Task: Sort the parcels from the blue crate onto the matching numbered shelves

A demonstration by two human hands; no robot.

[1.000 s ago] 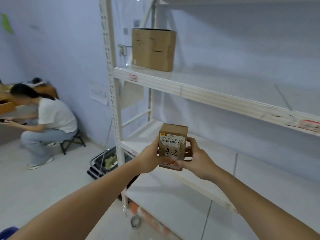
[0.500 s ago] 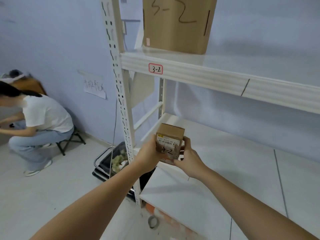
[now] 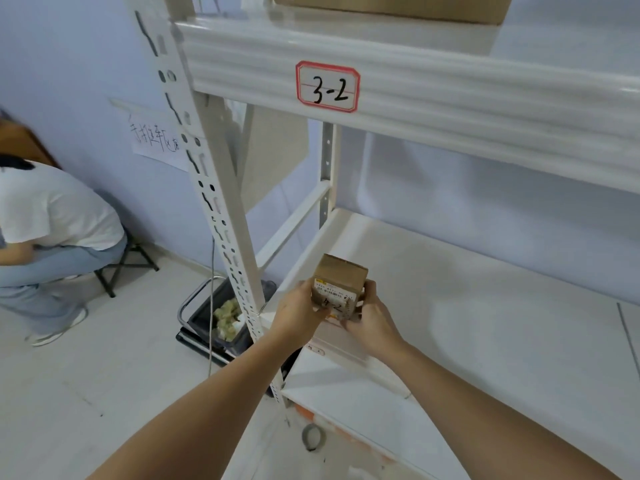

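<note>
The scene is viewed from 1 head-worn wide-angle camera, aimed forward and down at close range toward the white rack's left upright (image 3: 214, 188). The shelf beam labelled 3-2 (image 3: 327, 86) is seen near the top edge, the floor (image 3: 104, 382) at lower left.

Brown parcel (image 3: 337, 289) with white label; white shelf (image 3: 485, 306); red-bordered tag (image 3: 327, 86)

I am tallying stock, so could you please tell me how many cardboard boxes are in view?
2. A small brown cardboard box marked 4-2 is held between the left hand and right hand. A larger brown cardboard box sits on the 3-2 shelf, mostly cropped.
</note>
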